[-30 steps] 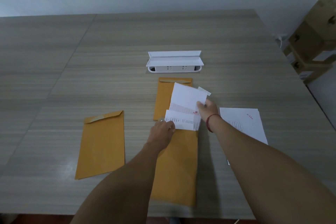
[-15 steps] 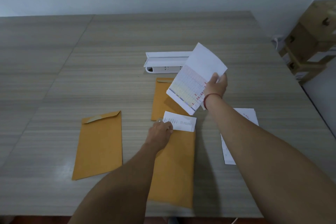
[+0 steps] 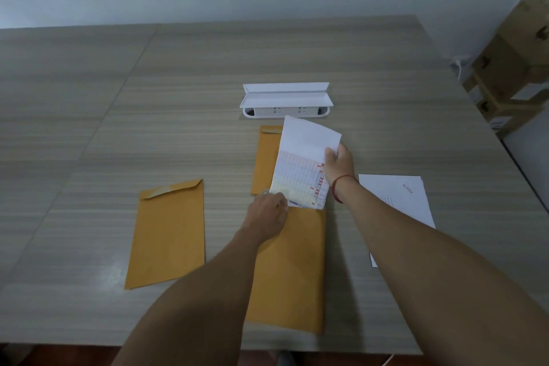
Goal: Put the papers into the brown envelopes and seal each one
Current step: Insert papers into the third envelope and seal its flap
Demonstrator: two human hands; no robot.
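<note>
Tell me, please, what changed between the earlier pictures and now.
The right hand lifted the printed sheet away, then brought it back to the mouth of the near envelope. The left hand keeps holding that mouth; the left envelope, far envelope and paper stack stayed put.

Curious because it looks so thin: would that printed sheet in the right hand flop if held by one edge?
Probably somewhat floppy: the printed sheet bends partway up while the right hand pinches only one edge. It likely weighs very little, since a fingertip pinch holds it up. Its lower end at the envelope mouth would probably buckle if pushed hard.
</note>
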